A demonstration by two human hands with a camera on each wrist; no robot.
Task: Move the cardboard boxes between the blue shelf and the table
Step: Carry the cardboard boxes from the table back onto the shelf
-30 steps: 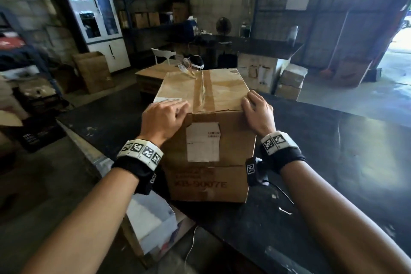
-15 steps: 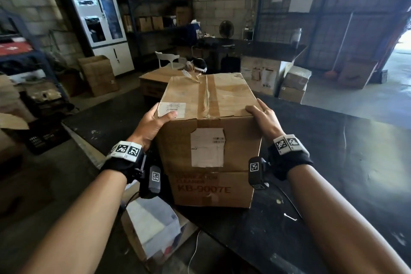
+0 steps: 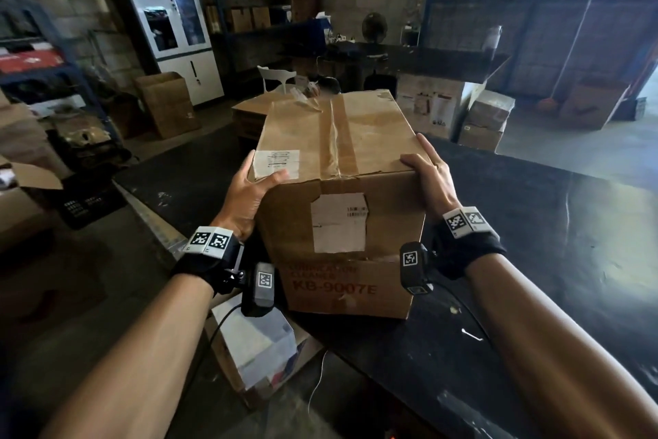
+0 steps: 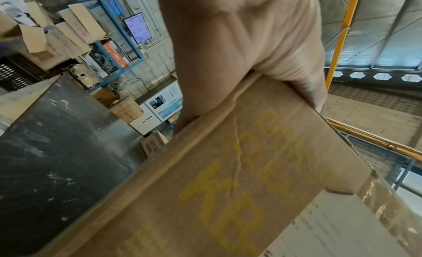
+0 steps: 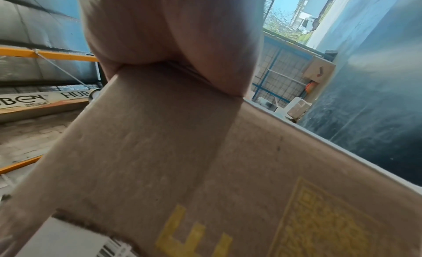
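Cardboard box (image 3: 341, 196) on black table (image 3: 534, 260), both hands' fingers (image 3: 414, 161) grasping it — upright

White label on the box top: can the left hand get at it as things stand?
Probably yes: the left hand grips that corner of the cardboard box, and its thumb already lies on the white label.

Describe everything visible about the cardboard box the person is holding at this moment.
The cardboard box is brown corrugated board, taller than wide, worn and creased. Brown tape runs along its closed top, with a white label near the top's left corner. The front bears a partly torn white barcode sticker and faded print reading KB-9007E. It sits at the near corner of the dark table, slightly tilted. The left hand grips its upper left edge, thumb on top; the right hand holds the upper right edge.
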